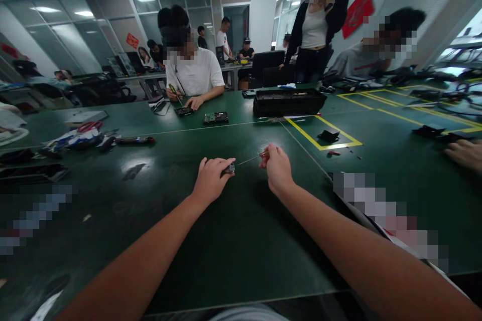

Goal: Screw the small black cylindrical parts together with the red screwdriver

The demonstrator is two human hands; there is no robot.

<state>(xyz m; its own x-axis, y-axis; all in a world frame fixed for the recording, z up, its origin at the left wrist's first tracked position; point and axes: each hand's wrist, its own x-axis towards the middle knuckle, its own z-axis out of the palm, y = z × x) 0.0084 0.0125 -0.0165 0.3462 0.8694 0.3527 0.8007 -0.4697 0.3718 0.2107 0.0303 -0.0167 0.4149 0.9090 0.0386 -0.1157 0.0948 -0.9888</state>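
While the left hand (213, 175) pinched a small, round, grey metallic part (231, 167) between thumb and fingers, the right hand (277, 168) had its fingers curled closed about the handle end of a thin, straight, pale metal shaft (249, 160). Both items were over the middle of the broad, glossy, dark-green tabletop (226, 246). Shaft tip pointed at the part, just beside it; contact could not be told.

Technique (judgement): a firm left pinch, fingertips clear of the tip, and a squarely aligned shaft suited this best. Light pressure seemed advisable, since a thin tip could skid off.

Count: hands, two; round part, one; shaft, one; long black plastic box (289, 104) beyond the hands, one; flat rectangular unit with green circuitry (216, 118), left of the box, one; bent black piece (329, 136) inside the nearest yellow tape outline (303, 134), one.
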